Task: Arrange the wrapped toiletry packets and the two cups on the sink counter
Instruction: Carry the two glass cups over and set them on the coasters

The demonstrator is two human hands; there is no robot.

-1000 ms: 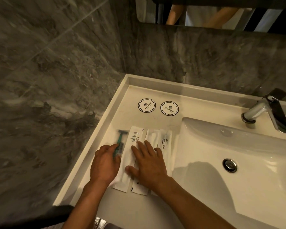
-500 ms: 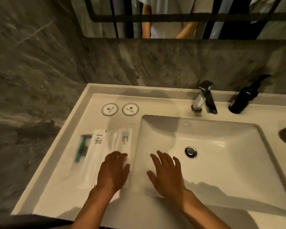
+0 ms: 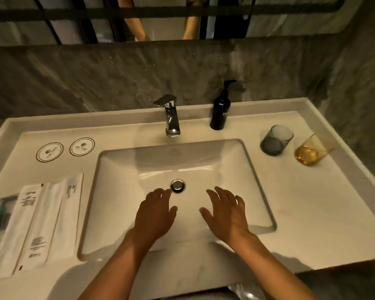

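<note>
Several white wrapped toiletry packets [image 3: 46, 221] lie side by side on the left of the sink counter [image 3: 307, 213], with a green razor packet [image 3: 0, 215] at their left edge. A grey cup [image 3: 275, 140] and an amber cup [image 3: 311, 153] stand on the right of the counter, close together. My left hand [image 3: 155, 213] and my right hand [image 3: 226, 210] hover over the basin [image 3: 139, 169], palms down, fingers spread, holding nothing.
Two round white coasters [image 3: 49, 152] [image 3: 82, 146] sit at the back left of the counter. A chrome faucet [image 3: 170, 114] and a black pump bottle [image 3: 220, 109] stand behind the basin. A drain plug [image 3: 178, 185] lies just beyond my fingers. Grey stone walls enclose the counter.
Both hands left the packets and moved right, over the basin. The view swung right, bringing the two cups into sight.
</note>
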